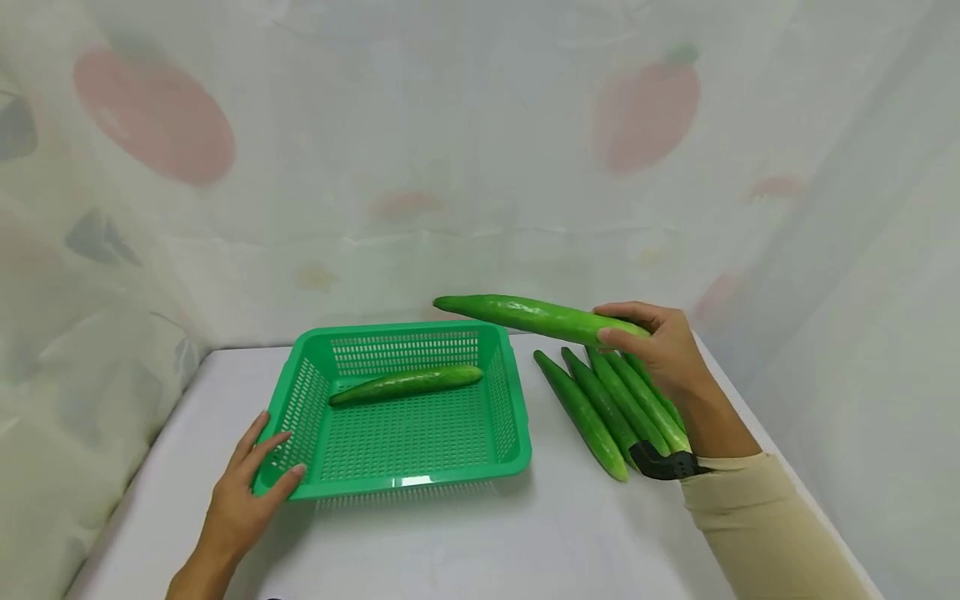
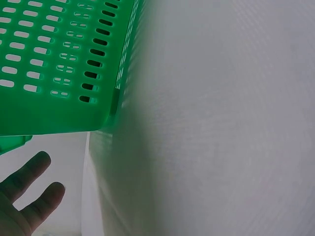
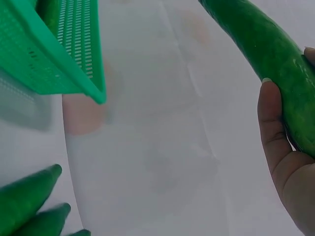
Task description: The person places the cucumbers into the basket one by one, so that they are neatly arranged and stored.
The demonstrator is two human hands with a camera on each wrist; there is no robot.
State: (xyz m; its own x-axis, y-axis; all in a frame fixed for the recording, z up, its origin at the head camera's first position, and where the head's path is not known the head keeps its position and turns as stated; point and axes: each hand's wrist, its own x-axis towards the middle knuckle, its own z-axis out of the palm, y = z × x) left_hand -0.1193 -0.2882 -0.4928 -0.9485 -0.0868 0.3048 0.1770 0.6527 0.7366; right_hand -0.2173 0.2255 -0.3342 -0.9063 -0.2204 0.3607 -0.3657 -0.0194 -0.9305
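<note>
My right hand (image 1: 660, 350) grips a long green cucumber (image 1: 525, 317) near its paler end, with thumb and fingers on opposite sides. The cucumber is held in the air, its dark tip pointing left above the basket's far right corner. In the right wrist view the thumb lies along the cucumber (image 3: 266, 54). A green plastic basket (image 1: 405, 482) stands on the table, one cucumber (image 1: 412, 383) lying inside towards the back. At its front left corner my left hand (image 1: 240, 500) rests with spread fingers over the rim; two straight fingers (image 2: 42, 204) show beside the basket in the left wrist view.
Several cucumbers (image 1: 581, 412) lie side by side on the white table (image 1: 450, 550), right of the basket and partly behind my right forearm. Pale sheeting (image 1: 480, 167) with faded fruit prints rises behind the table and on both sides.
</note>
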